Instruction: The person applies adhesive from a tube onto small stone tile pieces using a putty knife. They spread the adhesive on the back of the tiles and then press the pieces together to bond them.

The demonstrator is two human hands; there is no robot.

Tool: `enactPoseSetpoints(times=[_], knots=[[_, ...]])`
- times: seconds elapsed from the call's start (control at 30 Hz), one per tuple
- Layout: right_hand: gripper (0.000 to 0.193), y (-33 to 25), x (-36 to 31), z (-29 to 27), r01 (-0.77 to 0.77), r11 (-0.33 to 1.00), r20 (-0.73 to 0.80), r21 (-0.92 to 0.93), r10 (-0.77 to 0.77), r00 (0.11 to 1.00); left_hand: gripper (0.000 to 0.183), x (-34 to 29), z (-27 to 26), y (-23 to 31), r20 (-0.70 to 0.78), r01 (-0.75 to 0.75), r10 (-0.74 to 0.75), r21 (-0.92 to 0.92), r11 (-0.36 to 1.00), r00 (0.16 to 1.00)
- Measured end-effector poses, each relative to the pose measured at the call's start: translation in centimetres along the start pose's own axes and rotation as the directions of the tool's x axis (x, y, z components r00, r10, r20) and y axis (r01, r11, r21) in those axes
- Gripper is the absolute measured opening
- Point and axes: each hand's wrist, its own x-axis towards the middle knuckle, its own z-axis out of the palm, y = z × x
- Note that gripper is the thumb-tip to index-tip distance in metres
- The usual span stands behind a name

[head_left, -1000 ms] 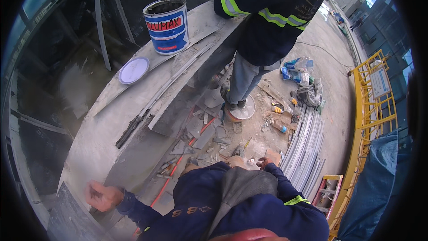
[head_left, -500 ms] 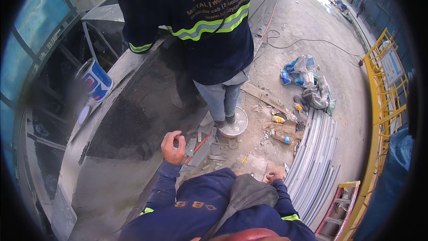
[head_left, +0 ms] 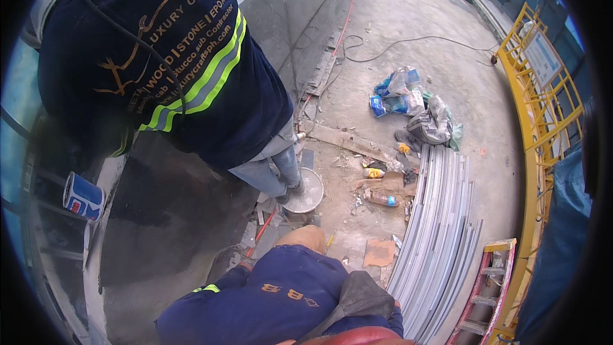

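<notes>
Only a sliver of my left hand [head_left: 245, 264] shows, beyond my dark blue sleeve at the lower middle; its fingers are hidden. Close by on the ground lies a thin red rod [head_left: 260, 235] among broken grey tile pieces [head_left: 246, 237]. My right sleeve is tucked against my body at the lower edge, and no right hand can be made out. Ahead, a co-worker [head_left: 211, 96] in a dark blue jacket with a reflective band stands on a whitish bucket [head_left: 306, 193], leaning left. A blue and white can [head_left: 83, 197] rests tilted on the pale ledge [head_left: 93, 262].
Long grey metal strips [head_left: 434, 217] lie bundled at the right, beside a red stepladder [head_left: 488, 291] and a yellow metal frame [head_left: 527, 134]. Plastic bags [head_left: 401, 92], a brown bottle [head_left: 382, 199] and a flat tan piece [head_left: 379, 252] litter the ground. A cable [head_left: 408, 41] crosses behind.
My left hand has dropped from its raised place with curled fingers. My right hand has left the tan piece and gone from sight. The co-worker now leans further left and looms nearer.
</notes>
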Motion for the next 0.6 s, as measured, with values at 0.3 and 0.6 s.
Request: enactPoseSetpoints(times=[0.3, 0.6], knots=[[0.043, -3.6, 6.6, -1.8, 0.138, 0.99, -0.008, -0.022, -0.138, 0.99, 0.031, 8.7, -26.4, 8.2, -0.273, -0.243, 0.111, -0.522, 0.818, 0.956], [0.04, -34.4, 1.3, -13.6, 0.115, 0.988, -0.253, 0.099, -0.087, 0.964, 0.037, 2.9, -43.2, 17.0, -0.475, -0.481, 0.081, -0.85, 0.216, 0.876]])
